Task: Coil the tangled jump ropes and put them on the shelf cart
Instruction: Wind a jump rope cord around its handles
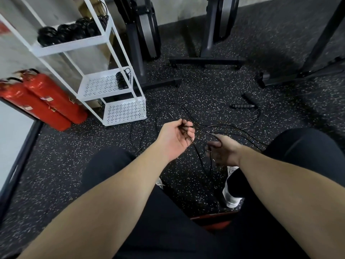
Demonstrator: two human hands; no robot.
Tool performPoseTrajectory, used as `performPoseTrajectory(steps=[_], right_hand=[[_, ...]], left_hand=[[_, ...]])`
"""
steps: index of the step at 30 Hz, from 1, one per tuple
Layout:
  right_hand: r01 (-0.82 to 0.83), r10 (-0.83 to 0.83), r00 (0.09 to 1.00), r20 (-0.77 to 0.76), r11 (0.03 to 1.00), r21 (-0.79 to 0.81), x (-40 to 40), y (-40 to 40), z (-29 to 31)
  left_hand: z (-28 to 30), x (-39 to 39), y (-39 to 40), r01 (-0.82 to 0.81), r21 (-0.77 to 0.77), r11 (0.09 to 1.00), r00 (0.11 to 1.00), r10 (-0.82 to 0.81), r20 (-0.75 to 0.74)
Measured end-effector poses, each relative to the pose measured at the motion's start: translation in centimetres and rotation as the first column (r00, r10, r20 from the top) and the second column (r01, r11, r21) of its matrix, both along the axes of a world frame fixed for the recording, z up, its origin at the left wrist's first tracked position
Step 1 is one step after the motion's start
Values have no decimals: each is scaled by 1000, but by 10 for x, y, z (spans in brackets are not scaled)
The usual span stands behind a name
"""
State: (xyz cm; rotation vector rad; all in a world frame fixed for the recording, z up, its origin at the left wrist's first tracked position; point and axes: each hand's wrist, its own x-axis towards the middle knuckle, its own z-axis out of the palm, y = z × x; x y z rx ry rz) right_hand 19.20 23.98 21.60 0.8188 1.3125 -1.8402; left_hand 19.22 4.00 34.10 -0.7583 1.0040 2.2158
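The tangled jump ropes (203,128) lie as thin black cords spread over the speckled floor (205,86) between the person's knees and the white shelf cart (110,79), two black handles (242,105) lying further out. On the cart, the top tray (74,44) holds a row of coiled black ropes (69,32), the middle tray (104,86) one coiled rope (122,79), the bottom tray (125,113) nothing. The left hand (175,137), palm up, pinches a cord in curled fingers; the right hand (222,152), blurred, is loosely closed around a looped cord.
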Motion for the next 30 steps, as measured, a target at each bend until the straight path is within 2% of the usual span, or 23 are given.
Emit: performPoseTrajectory(steps=[2, 7, 10, 15, 17, 19, 22, 23, 24, 27, 28, 30], right_hand=[[133, -137, 989, -59, 989, -71, -5, -3, 1], [359, -366, 928, -70, 928, -96, -16, -16, 18], [373, -385, 920, -66, 916, -151, -18, -17, 35], [286, -345, 932, -107, 886, -366, -21, -20, 72], [299, -374, 923, -91, 846, -442, -22, -22, 85], [356, -435, 900, -28, 771, -528, -23, -23, 94], [441, -523, 851, 54, 655, -614, -25, -27, 103], [463, -548, 833, 73, 621, -632, -26, -27, 105], [480, -568, 818, 87, 591, -648, -26, -28, 108], [518, -626, 770, 124, 500, -694, -29, -27, 116], [540, -653, 744, 141, 463, -703, -31, -24, 115], [585, -710, 683, 169, 394, -709, -35, -17, 113]], left_hand=[[-3, -3, -1, -1, -46, 999, 1000, 1, 1], [-27, -7, -6, -29, -221, 975, 996, 45, 71], [-41, -6, -8, 56, -391, 918, 995, -17, 101], [-51, -4, -6, 167, -608, 777, 985, -106, 135], [-55, -7, -8, 165, -694, 701, 986, -99, 134], [-54, -6, -7, 153, -765, 625, 981, -188, 42], [-41, 3, 5, 3, -870, 493, 883, -410, -229], [-42, 3, 9, -42, -880, 474, 836, -465, -290], [-41, 3, 15, -7, -873, 488, 795, -527, -301], [-39, 14, 24, 288, -825, 487, 692, -701, -173], [-43, 17, 25, 347, -812, 470, 661, -736, -143], [-43, 24, 28, 386, -788, 480, 602, -778, -180]])
